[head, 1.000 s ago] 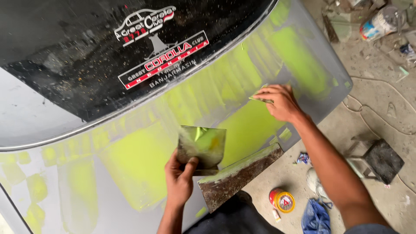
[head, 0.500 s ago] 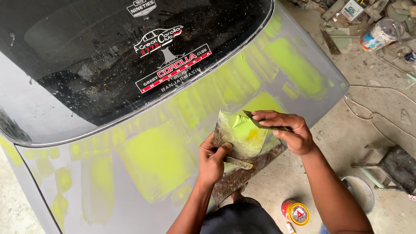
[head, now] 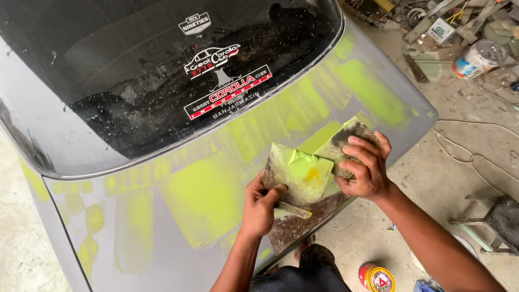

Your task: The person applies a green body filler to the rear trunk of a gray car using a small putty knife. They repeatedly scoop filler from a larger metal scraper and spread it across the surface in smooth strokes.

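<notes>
My left hand (head: pixel 260 204) grips a thin metal mixing plate (head: pixel 300 174) smeared with yellow-green putty, plus a narrow scraper under it. My right hand (head: pixel 367 165) holds a flat putty spreader (head: pixel 341 141) coated in the same putty, its edge laid against the plate. Both hands hover over the grey car boot lid (head: pixel 162 227), which carries many yellow-green putty patches (head: pixel 203 197). The dark rear window (head: pixel 162 70) with stickers lies above.
A red and yellow round tin (head: pixel 377 278) stands on the concrete floor near my knees. A paint can (head: pixel 471 59), scraps and tools clutter the top right. A small stool (head: pixel 494 224) sits at the right, with a cable (head: pixel 465 154) across the floor.
My right hand left the boot surface and came to the plate held in my left hand. It now wipes the spreader along the plate's right edge. The view shifted slightly.
</notes>
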